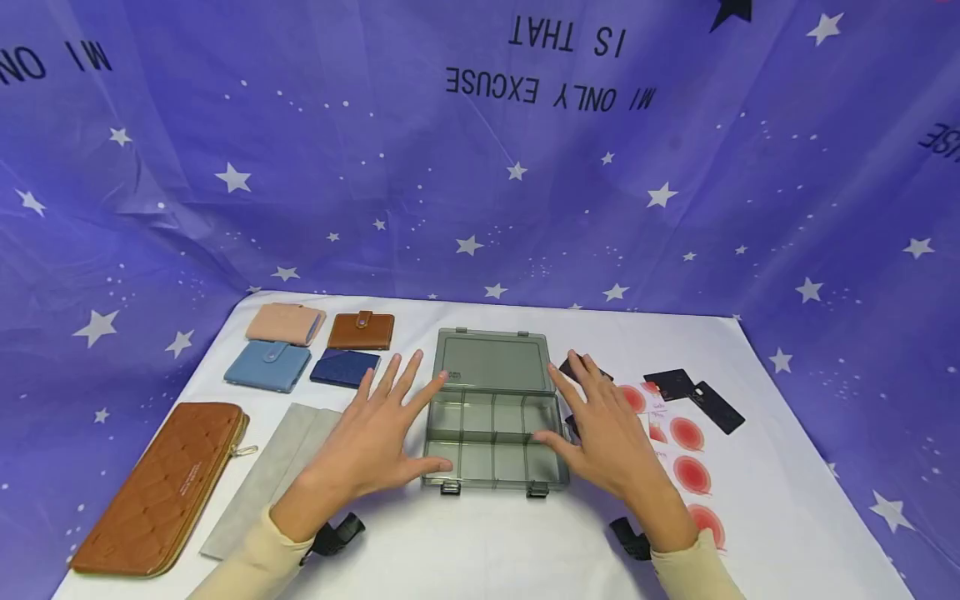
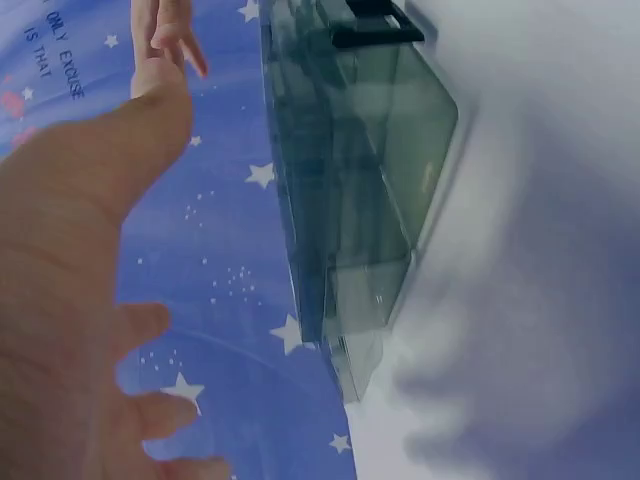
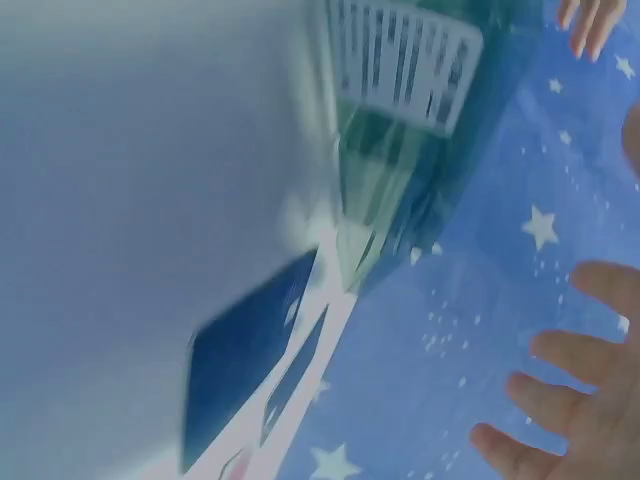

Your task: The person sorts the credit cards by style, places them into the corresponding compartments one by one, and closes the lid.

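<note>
- Compartment box [image 1: 476, 463]: sits near the middle of the worktop [image 1: 806, 508], its lid [image 1: 493, 363] folded back toward the far edge.
- Left hand [image 1: 375, 437]: fingers spread wide, holding nothing, at the box's left side. The head view overlaps its thumb with the box; the left wrist view shows a gap between hand and box.
- Right hand [image 1: 607, 433]: fingers spread wide, holding nothing, at the box's right side; the right wrist view likewise shows it apart from the box.
- Barcode label [image 3: 412, 65]: on the box's outer wall, seen in the right wrist view only. The compartment layout reads clearly only from the head.
- Far left corner: pink wallet [image 1: 282, 323], small brown wallet [image 1: 360, 332], light blue wallet [image 1: 267, 367], navy wallet [image 1: 345, 368].
- Left edge: brown zip wallet [image 1: 161, 492]; grey wallet [image 1: 258, 487] beside it.
- Toward the right edge: black cards [image 1: 718, 407], red-circle sheets [image 1: 692, 475], partly hidden by the right hand.
</note>
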Tool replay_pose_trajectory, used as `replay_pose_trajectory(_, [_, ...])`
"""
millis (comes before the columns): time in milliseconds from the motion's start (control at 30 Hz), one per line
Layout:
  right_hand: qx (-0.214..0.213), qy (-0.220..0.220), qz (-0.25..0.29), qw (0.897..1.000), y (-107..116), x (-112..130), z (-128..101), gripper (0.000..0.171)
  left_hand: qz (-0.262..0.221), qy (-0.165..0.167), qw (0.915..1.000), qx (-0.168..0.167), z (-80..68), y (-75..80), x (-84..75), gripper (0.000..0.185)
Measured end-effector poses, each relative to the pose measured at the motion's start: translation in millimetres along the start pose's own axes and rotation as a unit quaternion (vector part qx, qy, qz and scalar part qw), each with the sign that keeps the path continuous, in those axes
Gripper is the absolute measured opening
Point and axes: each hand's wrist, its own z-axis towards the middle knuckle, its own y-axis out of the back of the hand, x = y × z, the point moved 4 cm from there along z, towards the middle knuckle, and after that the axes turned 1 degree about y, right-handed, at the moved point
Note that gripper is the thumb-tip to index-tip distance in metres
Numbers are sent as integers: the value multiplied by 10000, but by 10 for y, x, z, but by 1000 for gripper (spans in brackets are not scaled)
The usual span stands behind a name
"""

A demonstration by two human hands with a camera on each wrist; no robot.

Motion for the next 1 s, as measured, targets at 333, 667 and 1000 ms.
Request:
replay_pose_trajectory(333, [-302, -767, -117, 9965, -48, -363, -306, 64, -1051, -419, 9936, 80, -180, -66, 194, 90])
replay_pose_trajectory(667, [264, -1532, 214, 9876, -114, -506, -461, 58, -1285, -755, 9886, 233, -194, -192, 259, 84])
replay_pose_trajectory(1000, [561, -1955, 725, 9764, -84, -584, -487, 56, -1442, -753, 9855, 488, -173, -224, 311, 78])
